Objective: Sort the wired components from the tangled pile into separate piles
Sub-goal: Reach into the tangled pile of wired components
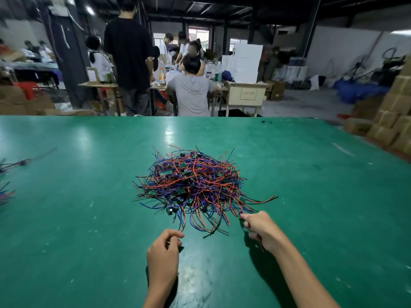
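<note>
Left hand pinches red wire | right hand grips wires | tangled pile mid-table, bare green around

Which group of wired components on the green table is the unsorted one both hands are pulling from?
The big tangled pile at table centre; the small bundles lie at the far-left edge, untouched.

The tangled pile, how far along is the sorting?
Early. Done: a few wired components already lie apart at the table's left edge. In hand: the left hand pinches a red wire end, and the right hand pinches wires at the pile's near right edge. Left: the tangled pile is still big and knotted, so most remains.
</note>
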A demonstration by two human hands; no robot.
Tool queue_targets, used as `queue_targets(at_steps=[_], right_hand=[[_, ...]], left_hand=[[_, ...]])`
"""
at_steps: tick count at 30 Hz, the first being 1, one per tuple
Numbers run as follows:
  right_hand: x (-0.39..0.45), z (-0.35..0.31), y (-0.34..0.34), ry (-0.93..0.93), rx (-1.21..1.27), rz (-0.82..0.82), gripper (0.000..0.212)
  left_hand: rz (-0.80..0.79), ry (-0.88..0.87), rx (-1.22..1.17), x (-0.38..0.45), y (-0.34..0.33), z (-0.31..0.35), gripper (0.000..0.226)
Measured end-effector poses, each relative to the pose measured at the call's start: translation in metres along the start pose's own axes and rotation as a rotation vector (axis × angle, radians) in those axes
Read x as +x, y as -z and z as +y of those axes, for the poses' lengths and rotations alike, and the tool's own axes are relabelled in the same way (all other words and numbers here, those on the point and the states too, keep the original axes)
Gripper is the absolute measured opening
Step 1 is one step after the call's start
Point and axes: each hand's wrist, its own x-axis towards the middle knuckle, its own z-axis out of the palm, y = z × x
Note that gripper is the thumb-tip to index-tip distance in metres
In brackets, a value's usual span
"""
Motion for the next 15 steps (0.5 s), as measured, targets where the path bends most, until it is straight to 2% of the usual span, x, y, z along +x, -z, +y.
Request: queue_targets(at_steps=[3, 5, 7, 10, 13, 15], right_hand=[[0.000, -0.004, 0.012, 0.117, -0.005, 0.015, 0.032], [-0.005, -0.011, 0.015, 0.172, 0.159, -0.070, 0.024], [-0.013, -0.018, 0.015, 0.306, 0.261, -0.159, 0.022], [-0.024, -0.021, 0.007, 0.546, 0.220, -0.257, 0.021], [-0.033, -0.015, -0.011, 0.663, 0.135, -0.337, 0.028], [-0.037, -0.008, -0.024, 0.737, 0.104, -0.358, 0.021]], left_hand=[[-0.010, -0.006, -0.025, 0.002, 0.000, -0.001, 0.043], [-0.035, -0.017, -0.061, 0.001, 0.000, -0.001, 0.043], [-0.086, -0.048, -0.086, 0.001, -0.001, -0.001, 0.042], [-0.241, -0.073, -0.186, 0.001, 0.002, 0.007, 0.041], [-0.402, -0.037, -0.315, -0.001, 0.001, 0.024, 0.029], [-0.469, 0.037, -0.365, -0.003, -0.003, 0.033, 0.035]])
